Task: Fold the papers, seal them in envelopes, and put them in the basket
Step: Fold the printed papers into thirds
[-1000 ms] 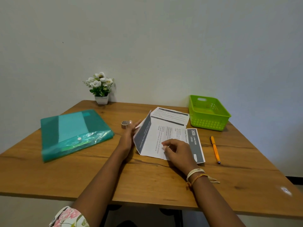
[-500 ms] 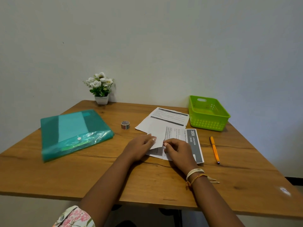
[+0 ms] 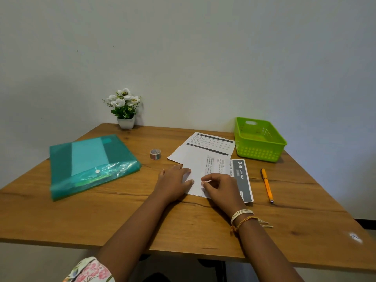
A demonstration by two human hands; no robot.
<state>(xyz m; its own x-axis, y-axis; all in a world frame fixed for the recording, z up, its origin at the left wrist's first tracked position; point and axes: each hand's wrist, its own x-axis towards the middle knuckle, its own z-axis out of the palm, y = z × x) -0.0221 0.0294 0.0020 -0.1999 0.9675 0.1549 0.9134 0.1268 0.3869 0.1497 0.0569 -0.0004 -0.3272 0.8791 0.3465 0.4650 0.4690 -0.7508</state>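
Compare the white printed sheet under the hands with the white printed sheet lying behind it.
The white printed sheet under the hands has its left part folded over, blank side up; the white printed sheet behind it lies flat and unfolded. The left hand and right hand press the front sheet; nothing touches the rear one. Both carry dark header bars.

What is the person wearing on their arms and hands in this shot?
Both forearms are bare. The right wrist carries cream thread bands and an orange-yellow thread with loose ends. A floral sleeve, pink and green on white, shows at the left arm. No rings or gloves are visible.
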